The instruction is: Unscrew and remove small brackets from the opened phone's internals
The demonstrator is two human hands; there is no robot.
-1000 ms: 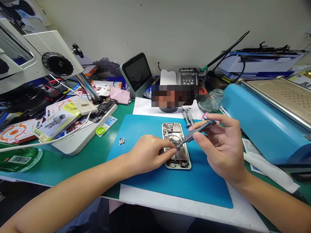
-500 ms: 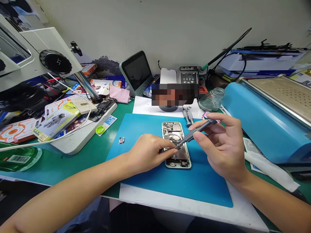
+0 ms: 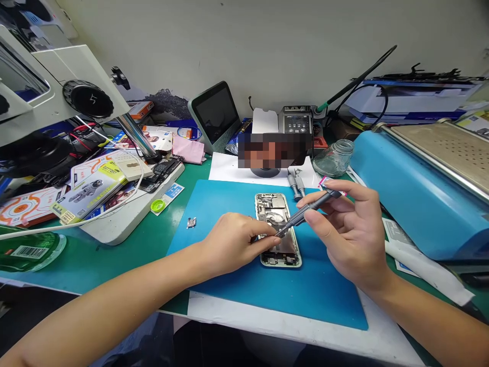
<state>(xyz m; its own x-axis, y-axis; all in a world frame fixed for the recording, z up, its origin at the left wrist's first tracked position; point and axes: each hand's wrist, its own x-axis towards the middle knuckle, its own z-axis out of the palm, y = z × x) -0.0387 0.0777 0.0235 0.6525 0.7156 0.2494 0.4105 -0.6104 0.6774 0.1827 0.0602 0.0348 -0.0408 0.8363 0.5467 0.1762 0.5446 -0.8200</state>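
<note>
An opened phone chassis (image 3: pixel 275 211) with bare internals lies lengthwise on a blue work mat (image 3: pixel 237 285). My left hand (image 3: pixel 233 242) rests on the phone's left edge, fingers pinched together at its middle; what they pinch is too small to name. My right hand (image 3: pixel 349 229) grips a slim grey screwdriver (image 3: pixel 307 211), tilted down to the left, its tip meeting the phone beside my left fingertips. A tiny loose part (image 3: pixel 191 222) sits on the mat to the left.
A microscope (image 3: pixel 57 92) on a white base (image 3: pixel 126 216) stands at left among boxes and cables. A small screen (image 3: pixel 216 114), soldering station (image 3: pixel 296 122) and glass jar (image 3: pixel 336 155) line the back. A blue machine (image 3: pixel 412 188) fills the right. Two grey tools (image 3: pixel 295 183) lie behind the phone.
Almost nothing has moved. The view has shifted slightly, and both hands stay at the same spot on the phone with the screwdriver tip in place.
</note>
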